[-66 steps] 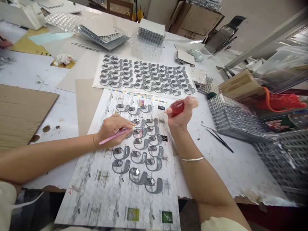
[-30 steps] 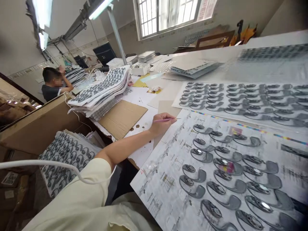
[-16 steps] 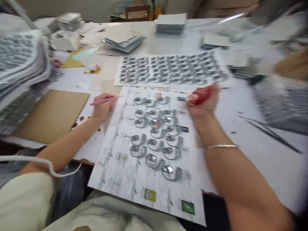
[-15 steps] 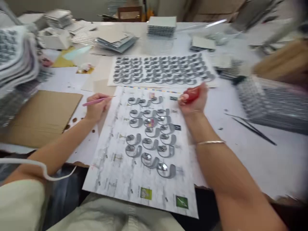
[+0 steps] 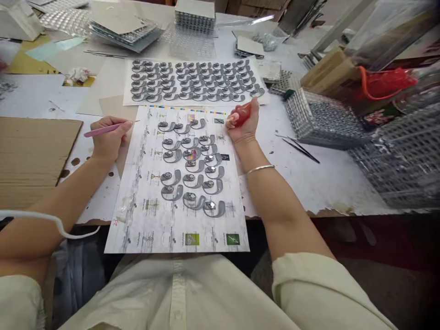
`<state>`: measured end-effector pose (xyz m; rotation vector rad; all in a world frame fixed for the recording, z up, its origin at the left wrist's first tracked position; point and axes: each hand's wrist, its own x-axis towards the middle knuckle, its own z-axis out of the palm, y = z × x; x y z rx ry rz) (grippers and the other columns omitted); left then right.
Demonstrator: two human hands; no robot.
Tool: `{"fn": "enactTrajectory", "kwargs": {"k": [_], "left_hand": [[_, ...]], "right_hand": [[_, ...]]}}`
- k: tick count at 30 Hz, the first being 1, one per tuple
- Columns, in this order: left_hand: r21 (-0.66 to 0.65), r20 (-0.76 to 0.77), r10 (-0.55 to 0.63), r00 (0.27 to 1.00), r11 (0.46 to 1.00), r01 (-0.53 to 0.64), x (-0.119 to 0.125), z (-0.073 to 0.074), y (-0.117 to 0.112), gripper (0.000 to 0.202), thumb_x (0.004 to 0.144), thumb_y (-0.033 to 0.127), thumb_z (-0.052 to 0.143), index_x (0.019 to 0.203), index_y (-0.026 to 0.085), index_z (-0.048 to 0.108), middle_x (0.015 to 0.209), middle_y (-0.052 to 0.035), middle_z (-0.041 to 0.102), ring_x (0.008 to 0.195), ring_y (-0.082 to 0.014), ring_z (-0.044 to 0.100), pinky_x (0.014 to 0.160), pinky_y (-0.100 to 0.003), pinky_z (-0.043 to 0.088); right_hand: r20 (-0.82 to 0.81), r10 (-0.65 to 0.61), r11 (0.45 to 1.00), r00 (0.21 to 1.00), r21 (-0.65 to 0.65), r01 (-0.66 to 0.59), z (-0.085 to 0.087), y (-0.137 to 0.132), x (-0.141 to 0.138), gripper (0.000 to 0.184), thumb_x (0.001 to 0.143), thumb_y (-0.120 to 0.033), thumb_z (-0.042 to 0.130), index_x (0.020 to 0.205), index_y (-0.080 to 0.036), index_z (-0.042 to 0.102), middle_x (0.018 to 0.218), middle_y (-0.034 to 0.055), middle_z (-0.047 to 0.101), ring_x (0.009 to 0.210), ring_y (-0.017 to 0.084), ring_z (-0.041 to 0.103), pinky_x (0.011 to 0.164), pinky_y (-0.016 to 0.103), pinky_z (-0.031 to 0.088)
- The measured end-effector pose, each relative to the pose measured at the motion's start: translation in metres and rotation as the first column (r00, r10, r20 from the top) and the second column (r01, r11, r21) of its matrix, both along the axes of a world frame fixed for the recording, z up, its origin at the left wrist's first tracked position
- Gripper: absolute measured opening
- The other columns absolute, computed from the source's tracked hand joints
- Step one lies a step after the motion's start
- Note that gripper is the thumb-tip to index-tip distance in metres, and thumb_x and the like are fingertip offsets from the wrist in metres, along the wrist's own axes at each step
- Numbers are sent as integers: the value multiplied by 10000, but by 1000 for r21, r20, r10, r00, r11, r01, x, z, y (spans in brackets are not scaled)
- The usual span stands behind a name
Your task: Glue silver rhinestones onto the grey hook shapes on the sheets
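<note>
My left hand point(image 5: 110, 140) grips a pink pick point(image 5: 103, 130) like a pen, with its thin tip just past the upper left corner of a printed sheet point(image 5: 137, 192). Grey curved shapes set with round glittering stones point(image 5: 190, 178) lie in rows on that sheet. My right hand point(image 5: 243, 123) closes around a small red squeeze bottle point(image 5: 242, 114) above the sheet's upper right corner. Its nozzle is hidden behind my fingers. A second sheet point(image 5: 129, 68), densely covered with the same shapes, lies beyond the first.
A brown cardboard sheet point(image 5: 30, 151) lies at the left. Fine tweezers point(image 5: 300, 150) lie on the stained white table point(image 5: 295, 183) to the right, beside wire-mesh stacks point(image 5: 323, 119). Stacked trays point(image 5: 123, 30) stand at the back. A white cable point(image 5: 30, 216) crosses my left arm.
The view has swung back from the left and looks down at the table. My left hand has moved from over the shapes to the sheet's left edge, and my right hand sits farther back.
</note>
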<state>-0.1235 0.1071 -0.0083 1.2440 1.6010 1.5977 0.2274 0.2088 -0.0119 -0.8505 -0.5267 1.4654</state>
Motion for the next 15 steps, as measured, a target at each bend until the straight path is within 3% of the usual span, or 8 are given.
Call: {"fn": "enactTrajectory", "kwargs": {"k": [3, 6, 9, 13, 15], "left_hand": [[-2, 19, -7, 1000, 1000, 7, -2, 3, 1, 304, 653, 402, 822, 714, 167, 639, 581, 88, 622, 434, -42, 452, 420, -194, 351], [-6, 43, 11, 999, 1000, -11, -5, 4, 3, 436, 762, 570, 684, 671, 155, 588, 635, 59, 654, 404, -46, 440, 384, -216, 327], [-6, 91, 52, 994, 999, -52, -9, 5, 5, 584, 848, 673, 478, 569, 163, 535, 476, 39, 554, 382, -69, 421, 369, -243, 317], [-13, 218, 27, 976, 1000, -24, -14, 16, 8, 619, 865, 668, 441, 488, 182, 376, 391, 44, 385, 415, -83, 442, 435, -249, 388], [-45, 210, 30, 977, 999, -22, -17, 27, 6, 628, 872, 678, 409, 496, 180, 334, 396, 45, 354, 416, -78, 426, 450, -242, 394]], "right_hand": [[-56, -19, 1000, 998, -6, 19, -1, 0, 5, 479, 810, -675, 413, 625, -238, 481, 452, -63, 453, 325, 45, 363, 279, 182, 258], [-99, -16, 1000, 995, 13, 17, 0, -3, 8, 473, 811, -668, 420, 629, -236, 480, 442, -66, 452, 321, 45, 354, 284, 178, 248], [-119, -8, 1000, 993, 29, 12, 0, -7, 11, 473, 774, -679, 474, 622, -231, 473, 447, -70, 458, 329, 43, 371, 290, 173, 240], [-120, -17, 1000, 993, -3, 17, 6, -10, 13, 468, 732, -665, 544, 603, -223, 460, 416, -82, 420, 332, 42, 345, 292, 171, 232], [-168, -34, 998, 985, -52, 26, 15, -15, 9, 452, 740, -629, 560, 579, -224, 441, 399, -77, 409, 333, 45, 327, 297, 176, 214]]}}
